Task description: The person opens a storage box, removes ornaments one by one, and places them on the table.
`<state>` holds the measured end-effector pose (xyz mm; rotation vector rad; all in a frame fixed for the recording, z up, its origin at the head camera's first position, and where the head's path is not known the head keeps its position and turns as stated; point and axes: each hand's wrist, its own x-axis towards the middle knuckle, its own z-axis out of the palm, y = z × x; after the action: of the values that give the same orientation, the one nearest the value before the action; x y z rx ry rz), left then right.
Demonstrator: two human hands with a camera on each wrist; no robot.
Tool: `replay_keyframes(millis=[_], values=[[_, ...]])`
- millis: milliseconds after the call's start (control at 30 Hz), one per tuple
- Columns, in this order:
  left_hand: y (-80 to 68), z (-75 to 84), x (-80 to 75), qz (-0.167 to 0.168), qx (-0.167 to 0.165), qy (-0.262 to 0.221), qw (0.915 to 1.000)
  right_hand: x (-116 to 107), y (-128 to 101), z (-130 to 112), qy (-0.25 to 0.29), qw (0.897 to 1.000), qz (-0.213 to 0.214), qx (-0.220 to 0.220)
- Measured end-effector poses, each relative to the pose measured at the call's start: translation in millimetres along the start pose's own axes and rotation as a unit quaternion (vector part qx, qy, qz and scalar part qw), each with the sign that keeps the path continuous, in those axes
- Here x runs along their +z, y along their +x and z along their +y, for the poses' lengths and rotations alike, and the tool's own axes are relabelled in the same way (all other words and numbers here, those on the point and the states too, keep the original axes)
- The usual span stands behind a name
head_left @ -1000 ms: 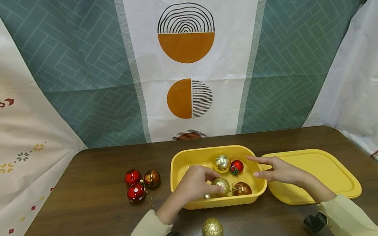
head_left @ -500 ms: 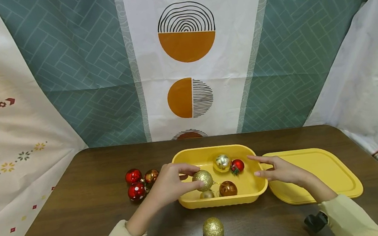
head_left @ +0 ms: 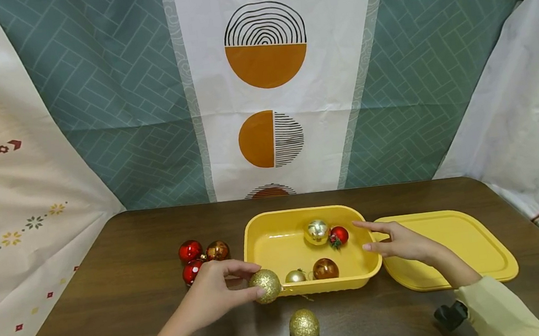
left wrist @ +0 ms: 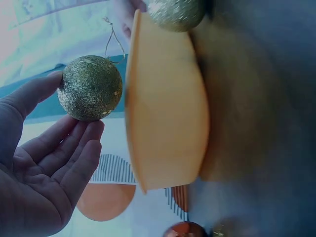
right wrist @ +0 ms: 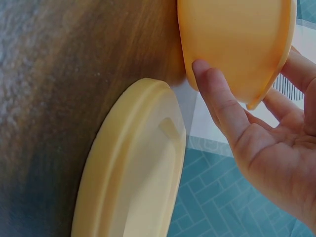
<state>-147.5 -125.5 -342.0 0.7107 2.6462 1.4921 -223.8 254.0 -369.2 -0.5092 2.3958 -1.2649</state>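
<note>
My left hand pinches a gold glitter Christmas bauble between thumb and fingertips, beside the front left corner of a yellow plastic box. A thin gold loop hangs from the bauble, clearer in the left wrist view. My right hand rests at the box's right wall; in the right wrist view its loosely extended fingers lie against the outside, others reaching over the rim. Inside the box are a shiny gold bauble, a small red one, a brown one and a pale gold one.
A second gold glitter bauble lies on the dark wooden table before the box. Left of the box, red baubles and a brown bauble sit clustered. The yellow lid lies flat at the right. Patterned curtains hang behind.
My left hand has lifted the gold glitter bauble out of the box, moving left and toward me. The brown bauble in the box rolled a little left. My right hand stays nearly still.
</note>
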Motion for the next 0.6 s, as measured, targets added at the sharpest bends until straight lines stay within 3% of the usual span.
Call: replay_keyframes(millis=[300, 600], values=[[-16.6, -13.9, 3.0, -0.028, -0.035, 0.0, 0.999, 0.2, 0.2, -0.3, -0.001, 1.0, 0.0, 0.003], [-19.5, -24.6, 10.8, -0.051, -0.06, 0.017, 0.9968, -0.3, 0.1, -1.0, -0.006, 1.0, 0.001, 0.003]])
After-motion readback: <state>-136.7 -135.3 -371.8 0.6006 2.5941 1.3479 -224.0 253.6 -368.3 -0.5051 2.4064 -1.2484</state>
